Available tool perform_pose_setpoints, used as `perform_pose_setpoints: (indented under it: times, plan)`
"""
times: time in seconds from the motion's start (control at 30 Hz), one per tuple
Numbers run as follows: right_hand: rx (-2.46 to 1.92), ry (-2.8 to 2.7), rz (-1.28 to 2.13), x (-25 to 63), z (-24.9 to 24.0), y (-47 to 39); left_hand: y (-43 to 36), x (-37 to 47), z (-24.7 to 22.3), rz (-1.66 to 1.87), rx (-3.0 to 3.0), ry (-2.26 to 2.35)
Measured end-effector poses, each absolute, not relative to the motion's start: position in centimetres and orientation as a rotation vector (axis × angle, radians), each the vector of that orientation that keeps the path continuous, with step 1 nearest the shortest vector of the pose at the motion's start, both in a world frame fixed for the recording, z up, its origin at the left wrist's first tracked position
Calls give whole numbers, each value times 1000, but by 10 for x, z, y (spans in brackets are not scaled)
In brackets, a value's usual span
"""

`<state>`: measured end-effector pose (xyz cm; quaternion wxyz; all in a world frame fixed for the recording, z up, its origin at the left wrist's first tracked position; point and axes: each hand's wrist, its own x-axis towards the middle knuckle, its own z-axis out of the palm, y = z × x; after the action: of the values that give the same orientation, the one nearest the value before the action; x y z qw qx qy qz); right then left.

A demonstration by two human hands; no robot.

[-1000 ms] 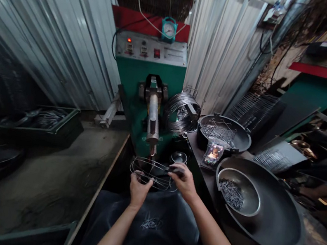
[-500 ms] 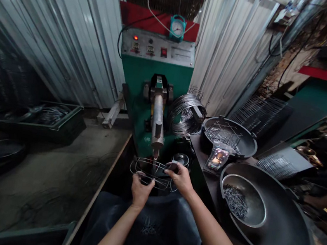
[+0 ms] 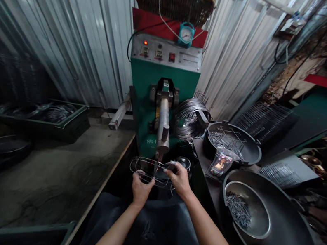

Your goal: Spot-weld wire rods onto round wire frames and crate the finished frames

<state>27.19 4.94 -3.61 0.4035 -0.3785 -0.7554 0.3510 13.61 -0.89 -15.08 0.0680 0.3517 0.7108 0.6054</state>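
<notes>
An oval wire frame [image 3: 145, 158] of thin bent rods sits at the electrode end of a green spot welder [image 3: 144, 106]. From its near left side, my left hand [image 3: 140, 189] grips the frame between thumb and fingers. On the right, my right hand [image 3: 179, 178] is closed in a pinch at the frame's edge, with a small grey metal block [image 3: 170, 165] at its fingertips. Above the frame, the welder's metal arm [image 3: 164, 122] ends in a pointed tip that reaches down among the wires. Fine contact there is too small to make out.
Right of the welder hangs a wire coil [image 3: 190, 120]. A dark pan [image 3: 253, 148] holds wire pieces; a large wok [image 3: 284, 243] holds a metal bowl [image 3: 264, 214] with short rods. A green crate [image 3: 69, 123] stands left, and a wooden edge [image 3: 110, 176] runs beside me.
The view has turned slightly, so the welder and pans appear further right. Both hands keep their hold at the wire frame, which has shifted only slightly relative to the welder's tip.
</notes>
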Motion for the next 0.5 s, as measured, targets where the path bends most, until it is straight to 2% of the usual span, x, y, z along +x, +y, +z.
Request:
perform_pose_setpoints:
  times: [0.3,0.5]
  plan:
    - [-977,-1901,839,267,-40,64,5,134,-149,1826,1051,2169]
    - [-991,-1836,935,261,-43,65,7,137,-150,1852,1008,2090]
